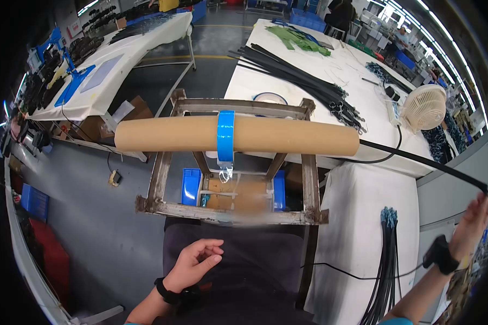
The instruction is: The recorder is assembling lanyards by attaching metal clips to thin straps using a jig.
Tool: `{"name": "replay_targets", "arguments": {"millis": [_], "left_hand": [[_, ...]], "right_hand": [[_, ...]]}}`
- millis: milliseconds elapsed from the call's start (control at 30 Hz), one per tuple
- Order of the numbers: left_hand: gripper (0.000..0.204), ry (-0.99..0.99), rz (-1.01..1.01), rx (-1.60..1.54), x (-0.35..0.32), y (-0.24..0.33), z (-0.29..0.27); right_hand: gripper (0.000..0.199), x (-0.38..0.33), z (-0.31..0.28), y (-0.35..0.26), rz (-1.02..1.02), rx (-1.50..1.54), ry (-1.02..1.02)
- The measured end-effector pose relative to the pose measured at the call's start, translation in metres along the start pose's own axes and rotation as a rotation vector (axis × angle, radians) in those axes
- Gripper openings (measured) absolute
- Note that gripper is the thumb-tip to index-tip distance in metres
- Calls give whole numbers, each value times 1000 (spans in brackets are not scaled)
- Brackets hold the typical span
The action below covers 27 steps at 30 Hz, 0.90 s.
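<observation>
My right hand [472, 223] is raised at the far right, its fingertips closed at the end of a long black strap [425, 161]. That strap stretches from the right end of a brown cardboard tube [293, 135]; whether it comes from inside or behind the tube is hidden. The tube lies crosswise on a worn metal frame [160, 187]. A blue band [225, 135] circles its middle, with a clear, shiny piece [225, 173] hanging below. My left hand [196, 262] hovers over my lap, empty, fingers loosely curled and thumb apart.
To the right, a white-covered table [244, 81] carries a bundle of black straps [303, 78], green cloth [295, 40] and a cream fan [424, 107]. More black straps [386, 260] hang by my right side. Blue bins [191, 186] sit below the frame.
</observation>
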<state>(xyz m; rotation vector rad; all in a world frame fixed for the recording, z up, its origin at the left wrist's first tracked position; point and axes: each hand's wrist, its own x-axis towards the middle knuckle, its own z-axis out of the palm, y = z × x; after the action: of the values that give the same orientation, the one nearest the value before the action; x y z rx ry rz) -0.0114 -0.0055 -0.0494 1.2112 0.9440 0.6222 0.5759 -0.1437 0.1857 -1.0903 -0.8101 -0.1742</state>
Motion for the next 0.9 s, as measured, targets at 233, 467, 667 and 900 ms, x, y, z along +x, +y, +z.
{"name": "replay_targets", "arguments": {"millis": [233, 467, 667, 900], "left_hand": [[31, -145, 94, 115, 3, 21, 25], [41, -477, 243, 166, 13, 55, 66], [30, -539, 299, 458, 17, 50, 70], [17, -56, 228, 212, 9, 33, 59]], "right_hand": [[21, -72, -23, -92, -24, 125, -1], [18, -236, 115, -54, 582, 74, -901], [26, -340, 172, -16, 198, 50, -1145], [58, -371, 183, 1, 766, 169, -1306]]}}
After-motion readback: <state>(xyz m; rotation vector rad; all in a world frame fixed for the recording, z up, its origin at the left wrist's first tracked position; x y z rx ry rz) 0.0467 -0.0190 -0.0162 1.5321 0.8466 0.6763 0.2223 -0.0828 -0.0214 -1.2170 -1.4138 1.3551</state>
